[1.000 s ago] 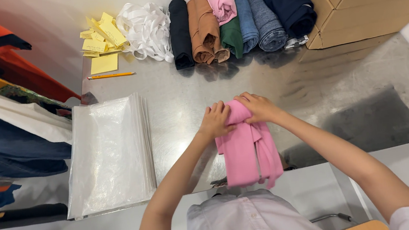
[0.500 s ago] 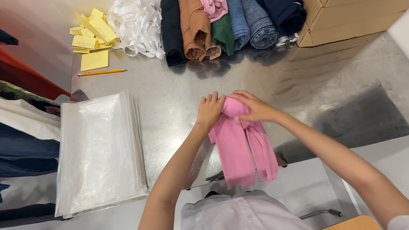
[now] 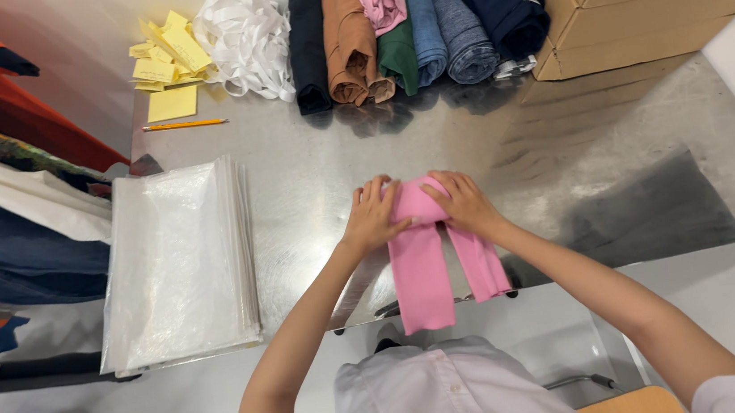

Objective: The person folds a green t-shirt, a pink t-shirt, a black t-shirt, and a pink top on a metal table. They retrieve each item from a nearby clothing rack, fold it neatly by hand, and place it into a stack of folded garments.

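Observation:
A pink garment (image 3: 431,259) lies on the metal table (image 3: 311,176), partly rolled at its far end, its two loose legs hanging over the near edge. My left hand (image 3: 372,216) grips the left side of the roll. My right hand (image 3: 460,202) presses on the right side of it. Both hands have their fingers curled over the pink roll.
A row of rolled garments (image 3: 404,28) in black, brown, pink, green, blue and navy lies at the back. White ribbon (image 3: 244,39), yellow paper slips (image 3: 165,60) and a pencil (image 3: 184,124) sit back left. A stack of clear plastic bags (image 3: 177,261) lies left. Cardboard boxes (image 3: 635,1) stand back right.
The pink roll under my hands has grown slightly while the hanging part shortened. The camera view shifted a little.

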